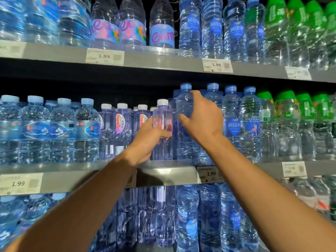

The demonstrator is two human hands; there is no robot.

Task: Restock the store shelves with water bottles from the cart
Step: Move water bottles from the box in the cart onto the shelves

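Dim, bluish light with dark shelf recesses; glints on the bottles (pixel 232 33), and wide-angle bending and blur toward the edges.

Two bare forearms reach in from the bottom edge, uncovered along all of their visible length. The left hand (pixel 148 138) and right hand (pixel 203 118) wear no gloves, rings, watch or wristband.
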